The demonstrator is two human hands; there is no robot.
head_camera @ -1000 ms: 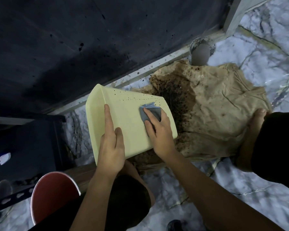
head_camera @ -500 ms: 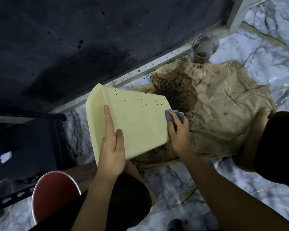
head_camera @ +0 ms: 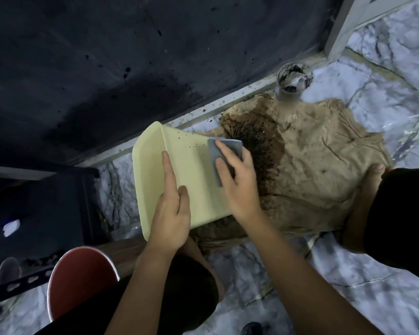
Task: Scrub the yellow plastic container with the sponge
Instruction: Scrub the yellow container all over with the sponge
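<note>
The pale yellow plastic container (head_camera: 194,170) lies tipped on its side above the floor, its outer wall facing me with small dark specks near its far edge. My left hand (head_camera: 171,209) grips its near wall, index finger stretched along the surface. My right hand (head_camera: 237,180) presses a grey-blue sponge (head_camera: 221,151) flat against the container's right part, fingers spread over it.
A tan cloth (head_camera: 319,165) with a dark wet stain is spread on the marbled floor (head_camera: 348,274) under the container. A dirty glass (head_camera: 293,83) stands at the cloth's far edge by a dark wall. A red-topped stool (head_camera: 80,274) is at lower left. My knees are at bottom and right.
My right hand with the sponge has slid from the container's right edge back onto its wall, farther up and to the left. The left hand keeps its hold.
</note>
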